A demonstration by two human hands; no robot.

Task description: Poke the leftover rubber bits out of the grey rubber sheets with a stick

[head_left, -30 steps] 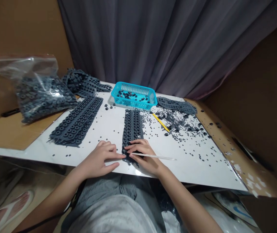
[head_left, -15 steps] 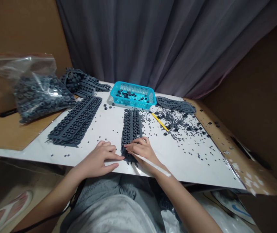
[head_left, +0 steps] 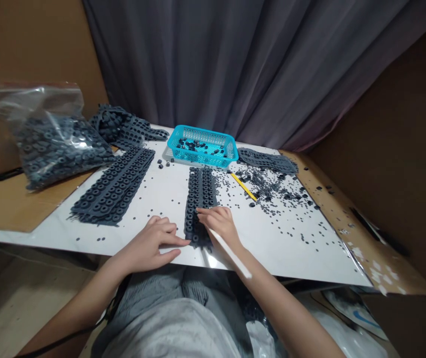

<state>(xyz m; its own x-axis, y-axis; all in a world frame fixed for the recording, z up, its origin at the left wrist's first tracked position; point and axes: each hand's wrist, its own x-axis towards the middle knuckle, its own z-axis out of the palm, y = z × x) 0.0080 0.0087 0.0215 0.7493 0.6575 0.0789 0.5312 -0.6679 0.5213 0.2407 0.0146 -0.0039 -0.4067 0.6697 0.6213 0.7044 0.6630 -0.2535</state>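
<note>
A dark grey rubber sheet (head_left: 201,188) with rows of ring-shaped parts lies upright in front of me on the white tabletop (head_left: 268,248). My left hand (head_left: 158,242) rests beside its near left corner, index fingertip at the edge, thumb apart, holding nothing. In my right hand (head_left: 222,226) is a thin white stick (head_left: 237,258), gripped like a pen. Its rear end slants back over my wrist. The fingertips are over the sheet's lower half, and the stick's tip is hidden there.
A blue basket (head_left: 202,158) holding small black pieces stands behind the sheet. Stacked ring sheets (head_left: 114,186) and a clear bag (head_left: 61,149) of rings are leftward. Rightward lie a yellow stick (head_left: 243,186), scattered black bits (head_left: 272,186) and a perforated strip (head_left: 268,160).
My right hand has shifted slightly up the sheet, away from me, and the white stick now slants more steeply. My left hand stays by the corner. The view has shifted slightly.
</note>
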